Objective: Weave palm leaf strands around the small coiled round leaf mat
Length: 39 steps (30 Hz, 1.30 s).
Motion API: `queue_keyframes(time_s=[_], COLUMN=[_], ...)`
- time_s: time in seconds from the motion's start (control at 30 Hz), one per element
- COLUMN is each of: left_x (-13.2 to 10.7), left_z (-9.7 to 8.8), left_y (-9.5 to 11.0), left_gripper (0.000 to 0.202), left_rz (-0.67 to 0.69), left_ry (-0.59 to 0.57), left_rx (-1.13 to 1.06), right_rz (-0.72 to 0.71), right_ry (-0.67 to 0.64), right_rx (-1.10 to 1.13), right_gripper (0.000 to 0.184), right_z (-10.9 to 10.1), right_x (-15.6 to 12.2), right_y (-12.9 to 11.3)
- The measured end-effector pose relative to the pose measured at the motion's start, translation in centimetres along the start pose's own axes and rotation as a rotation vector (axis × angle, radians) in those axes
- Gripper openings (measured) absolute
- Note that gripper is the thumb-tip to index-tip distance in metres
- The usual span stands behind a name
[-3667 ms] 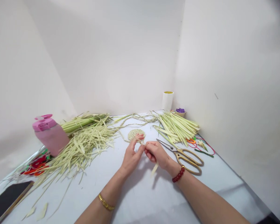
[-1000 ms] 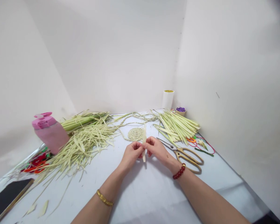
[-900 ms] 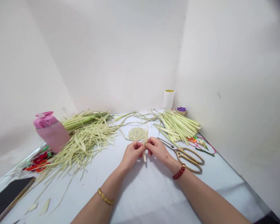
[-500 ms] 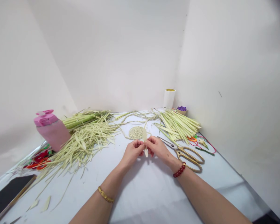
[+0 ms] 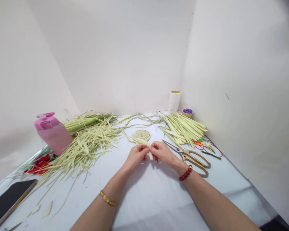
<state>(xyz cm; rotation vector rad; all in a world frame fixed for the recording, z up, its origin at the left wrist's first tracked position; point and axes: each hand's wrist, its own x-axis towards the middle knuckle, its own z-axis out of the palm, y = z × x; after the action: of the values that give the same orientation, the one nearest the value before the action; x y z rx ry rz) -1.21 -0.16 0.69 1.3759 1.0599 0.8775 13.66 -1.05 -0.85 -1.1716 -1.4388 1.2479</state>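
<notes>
Between my two hands is a pale, flat strip of plant leaf [image 5: 142, 141], its short lower end sticking out below my fingertips. My left hand [image 5: 137, 154] pinches it from the left with thumb and fingers. From the right, my right hand [image 5: 161, 151] pinches the same strip, fingertips touching or nearly touching the left ones. Just beyond the hands a round coil of braided plant fibre [image 5: 141, 135] lies flat on the table, a braided cord [image 5: 148, 119] trailing behind it. Gold-handled scissors [image 5: 194, 160] rest beside my right hand, blades pointing toward the coil.
On the left, a pink bottle [image 5: 53, 134] leans by a heap of shredded strips [image 5: 91, 144]. Cut stalks [image 5: 185, 128] fan out at the right, near a white cylinder [image 5: 174, 101] and a small bowl of purple bits [image 5: 187, 113]. A dark flat object [image 5: 11, 200] lies at lower left.
The strip's upper part, which stood upright, now tilts over to the left above the coil's near edge. Both hands stay in nearly the same place, still pinching it.
</notes>
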Motion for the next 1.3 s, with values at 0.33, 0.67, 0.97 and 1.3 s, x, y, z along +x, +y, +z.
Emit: queue_keyframes(time_s=[0.33, 0.67, 0.97, 1.3], left_x=[-0.1, 0.0, -0.1, 0.8], left_z=[0.1, -0.2, 0.2, 0.0], left_y=[-0.2, -0.5, 0.2, -1.2], left_gripper=[0.029, 0.02, 0.036, 0.029], left_rz=[0.032, 0.0, -0.013, 0.104], left_ry=[0.033, -0.099, -0.021, 0.038], left_rx=[0.342, 0.193, -0.13, 0.028], right_rz=[-0.083, -0.238, -0.069, -0.048], right_ry=[0.01, 0.092, 0.054, 0.098], right_rx=[-0.23, -0.376, 0.044, 0.093], right_gripper=[0.009, 0.012, 0.01, 0.005], right_z=[0.0, -0.1, 0.3, 0.6], right_x=[-0.2, -0.1, 0.2, 0.5], right_y=[-0.1, -0.1, -0.1, 0.4])
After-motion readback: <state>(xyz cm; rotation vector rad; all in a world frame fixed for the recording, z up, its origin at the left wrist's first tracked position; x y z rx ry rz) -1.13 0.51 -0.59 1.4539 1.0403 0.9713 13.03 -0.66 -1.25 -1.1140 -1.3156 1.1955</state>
